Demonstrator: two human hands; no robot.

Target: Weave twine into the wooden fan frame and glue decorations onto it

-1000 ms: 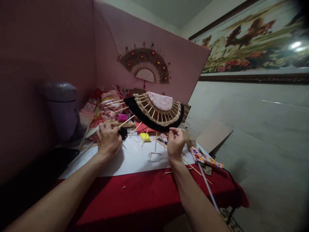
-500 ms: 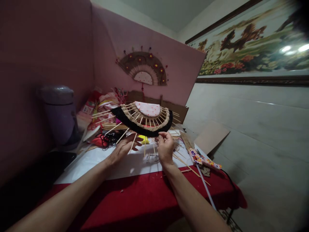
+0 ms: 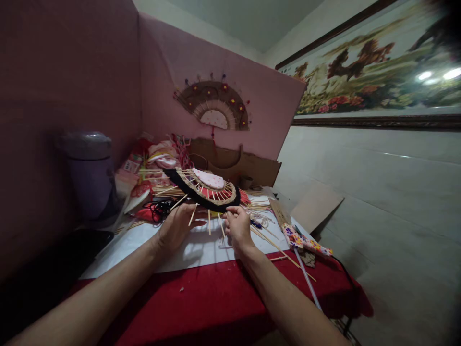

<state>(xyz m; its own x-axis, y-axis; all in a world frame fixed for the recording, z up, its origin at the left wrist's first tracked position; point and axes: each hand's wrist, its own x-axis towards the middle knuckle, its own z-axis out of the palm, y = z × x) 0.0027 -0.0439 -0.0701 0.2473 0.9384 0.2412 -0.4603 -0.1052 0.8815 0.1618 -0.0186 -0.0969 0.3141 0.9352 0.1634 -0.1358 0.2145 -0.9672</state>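
Observation:
Tilted above the table is a half-round handmade fan (image 3: 200,197), with thin bamboo sticks fanning outward, a woven twine band, a black outer band and a pink-dotted cloth centre. My left hand (image 3: 177,225) supports it from below at the left, its fingers around the protruding sticks and partly hidden by them. At the lower right edge, my right hand (image 3: 238,226) pinches the black band between thumb and fingers, close to a stick end. A finished-looking fan (image 3: 216,103) with flowers and a tassel hangs on the pink board behind.
White paper (image 3: 144,254) lies over a red tablecloth (image 3: 201,302). Loose sticks (image 3: 273,245) and a flower-patterned glue gun (image 3: 306,242) lie at right. Black cord (image 3: 158,211) and pink fabric (image 3: 163,156) sit at left, near a purple flask-like container (image 3: 90,178). Cardboard (image 3: 259,168) stands behind.
The fan has moved slightly left and down, tilting flatter. Both hands have shifted slightly left and lower with it; my right hand keeps its pinch on the edge.

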